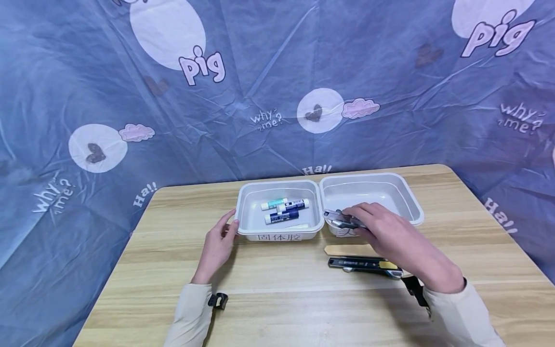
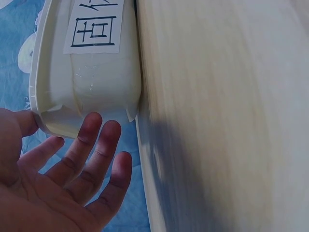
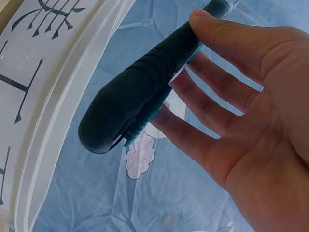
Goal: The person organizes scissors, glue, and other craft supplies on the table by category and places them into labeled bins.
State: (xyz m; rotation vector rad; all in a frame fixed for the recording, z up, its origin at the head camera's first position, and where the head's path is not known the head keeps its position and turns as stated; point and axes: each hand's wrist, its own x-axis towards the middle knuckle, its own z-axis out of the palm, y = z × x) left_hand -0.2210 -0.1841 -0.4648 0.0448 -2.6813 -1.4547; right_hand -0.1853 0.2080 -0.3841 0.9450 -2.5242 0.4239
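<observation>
My left hand (image 1: 218, 249) is at the left end of the left white box (image 1: 241, 212), thumb touching its rim, fingers loosely spread beside the wall. Inside lie several glue sticks (image 1: 282, 216), navy-and-white and teal-and-white. My right hand (image 1: 383, 230) pinches a dark utility knife (image 3: 140, 84) with teal parts between thumb and fingertips. In the head view it is over the front-left rim of the right white box (image 1: 414, 205), partly covered by the fingers. Below that hand, on the table, lie an orange utility knife (image 1: 349, 250) and a black-and-yellow utility knife (image 1: 360, 263).
Another dark knife (image 1: 392, 273) lies partly hidden under the black-and-yellow one. Both boxes stand side by side on the wooden table (image 1: 277, 299), with paper labels (image 1: 279, 237) on their fronts. A blue printed cloth (image 1: 260, 154) hangs behind the table.
</observation>
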